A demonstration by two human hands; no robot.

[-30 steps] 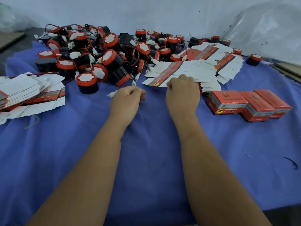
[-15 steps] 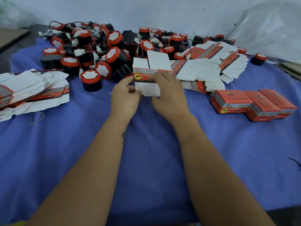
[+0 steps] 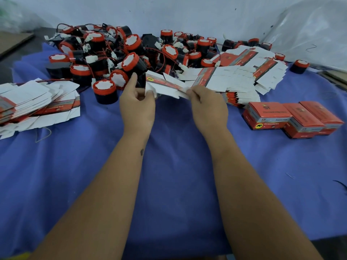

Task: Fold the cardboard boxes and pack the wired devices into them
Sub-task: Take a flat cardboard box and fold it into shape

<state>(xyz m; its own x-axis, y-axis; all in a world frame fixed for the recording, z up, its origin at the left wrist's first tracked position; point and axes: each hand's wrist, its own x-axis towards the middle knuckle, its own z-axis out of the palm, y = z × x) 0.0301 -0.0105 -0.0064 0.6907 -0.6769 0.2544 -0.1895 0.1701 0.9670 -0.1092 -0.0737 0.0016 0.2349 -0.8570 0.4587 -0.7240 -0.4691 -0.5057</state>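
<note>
Both hands, left hand (image 3: 138,106) and right hand (image 3: 207,106), pinch the ends of a flat white-and-red cardboard box blank (image 3: 165,86); its long axis runs left-right between them.

The cloth (image 3: 169,184) over the table is blue woven fabric, matt, with soft creases; the flat box blank (image 3: 167,87) held up is thin card, plain white and matt on one face, printed red on the other; the stacks of blanks (image 3: 242,81) look the same card; the folded boxes (image 3: 270,114) show a slight sheen on their red print; the devices (image 3: 105,91) are black and red plastic, smooth, with thin coated wires; the sheet (image 3: 308,32) at the back right is clear glossy plastic film.
</note>
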